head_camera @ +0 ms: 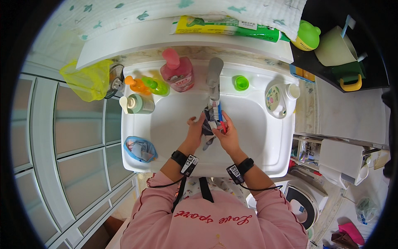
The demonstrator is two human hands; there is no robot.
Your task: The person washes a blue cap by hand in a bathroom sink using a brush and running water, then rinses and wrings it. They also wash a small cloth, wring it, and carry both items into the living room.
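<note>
My left hand (196,130) grips a wad of grey and dark fabric (207,126), its forefinger sticking out to the left. In my right hand (228,137) is a brush (220,113) with white bristles and a blue and red handle. The bristles face the fabric, close to or touching it. Both hands are over the basin of a white sink (174,133), just below the spout of a grey metal faucet (214,77). A loose end of the fabric hangs down between my wrists.
Pump bottles, including a pink one (178,76) and a green one (141,104), line the sink's left rim. A blue-edged pouch (141,149) with cloth sits at lower left. A green cap (241,83) and a white jug (279,101) stand right. A shelf (130,53) overhangs the back.
</note>
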